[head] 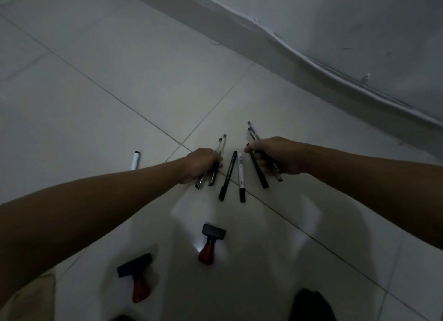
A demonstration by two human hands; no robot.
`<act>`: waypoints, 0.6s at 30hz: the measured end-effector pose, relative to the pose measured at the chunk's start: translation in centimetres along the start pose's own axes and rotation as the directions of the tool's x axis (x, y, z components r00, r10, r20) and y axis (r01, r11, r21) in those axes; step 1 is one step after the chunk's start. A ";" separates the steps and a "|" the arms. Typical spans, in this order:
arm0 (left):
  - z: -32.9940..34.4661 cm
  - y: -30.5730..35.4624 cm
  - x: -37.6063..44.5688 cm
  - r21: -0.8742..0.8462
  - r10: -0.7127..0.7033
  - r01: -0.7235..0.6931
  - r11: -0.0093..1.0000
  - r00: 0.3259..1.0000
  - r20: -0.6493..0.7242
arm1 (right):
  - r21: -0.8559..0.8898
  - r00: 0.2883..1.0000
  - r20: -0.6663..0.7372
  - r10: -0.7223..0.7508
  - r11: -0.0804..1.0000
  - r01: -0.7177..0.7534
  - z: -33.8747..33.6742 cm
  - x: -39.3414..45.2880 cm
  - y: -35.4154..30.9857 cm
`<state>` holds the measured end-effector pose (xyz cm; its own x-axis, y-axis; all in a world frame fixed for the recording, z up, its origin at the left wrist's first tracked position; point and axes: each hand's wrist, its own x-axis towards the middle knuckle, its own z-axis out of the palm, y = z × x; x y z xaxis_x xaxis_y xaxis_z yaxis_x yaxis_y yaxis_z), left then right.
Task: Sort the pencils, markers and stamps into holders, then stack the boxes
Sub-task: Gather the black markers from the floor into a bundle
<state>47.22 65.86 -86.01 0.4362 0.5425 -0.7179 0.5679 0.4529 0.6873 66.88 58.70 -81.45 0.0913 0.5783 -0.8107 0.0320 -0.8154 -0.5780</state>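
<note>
While both hands are busy gathering, the sorting is at its first step: pens are being collected off the tiled floor (96, 109), and no holder or box is in view. The left hand (200, 164) is curled round a pair of clear-barrelled pens (219, 152), their tips pointing toward the wall. The right hand (278, 156) grips a small bunch of dark pens (254, 133), with one long black pen (259, 170) slanting out beneath its fingers. Between the hands lie a black marker (227, 175) and a white marker with a black cap (241, 176), side by side on a grout line. Another white marker (135, 160) lies apart, left of the left forearm. Nearer the person, two wooden-handled stamps (211, 244) (136, 276) rest on their sides. Judging from this, the next move calls for carrying the held bunches to a holder, then returning for the loose markers and stamps.
</note>
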 end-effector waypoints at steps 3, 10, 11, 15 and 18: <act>-0.4 0.8 -0.5 -0.333 -0.090 0.125 0.935 0.989 0.119 | 0.261 0.980 0.200 0.015 0.963 -0.068 0.1 -0.5 -0.7; -1.1 1.8 -1.2 -0.465 -0.015 0.128 0.876 0.971 0.239 | 0.319 0.938 0.344 -0.046 0.945 -0.071 1.2 -0.6 -1.5; -1.1 1.8 -1.2 -0.464 -0.003 0.111 0.879 0.974 0.226 | 0.338 0.928 0.368 -0.064 0.939 -0.070 1.4 -0.6 -1.6; -0.9 1.9 -1.7 -0.512 0.029 0.110 0.852 0.966 0.256 | 0.384 0.892 0.437 -0.113 0.920 -0.072 2.6 -1.0 -1.8; -0.3 2.0 -2.3 -0.484 0.008 0.113 0.868 0.971 0.241 | 0.374 0.907 0.398 -0.134 0.927 -0.027 3.7 -0.8 -2.0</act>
<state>47.11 65.68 -82.96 0.5963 0.3599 -0.7176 0.2040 0.7966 0.5690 63.08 59.97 -79.94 -0.3180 0.6448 -0.6950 -0.3446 -0.7616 -0.5489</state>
